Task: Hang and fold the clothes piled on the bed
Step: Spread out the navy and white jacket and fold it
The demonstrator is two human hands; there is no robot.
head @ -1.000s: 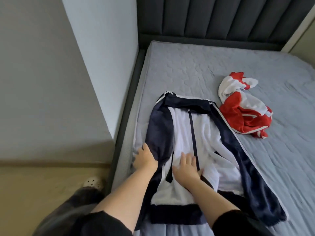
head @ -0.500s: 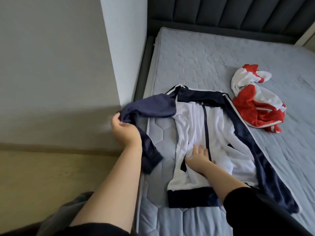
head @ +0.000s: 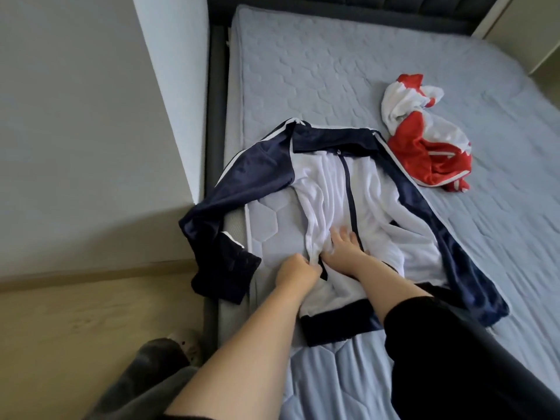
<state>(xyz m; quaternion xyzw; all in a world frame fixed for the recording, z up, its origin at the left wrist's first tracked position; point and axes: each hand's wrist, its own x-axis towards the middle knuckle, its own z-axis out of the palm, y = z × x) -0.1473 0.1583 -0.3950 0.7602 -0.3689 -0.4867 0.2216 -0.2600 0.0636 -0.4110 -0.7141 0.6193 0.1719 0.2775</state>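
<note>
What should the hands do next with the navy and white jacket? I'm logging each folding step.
Probably tug the pinched side edge outward: the left hand grips the jacket there, the right hand lies flat on its wrinkled white front, and its sleeve already lies spread out.

A zip-up jacket [head: 342, 207] lies spread mid-frame on the mattress [head: 333, 71]; one sleeve [head: 218, 234] hangs over the mattress's left edge. A crumpled garment [head: 427, 137] lies upper right, just beside the jacket's shoulder.
</note>
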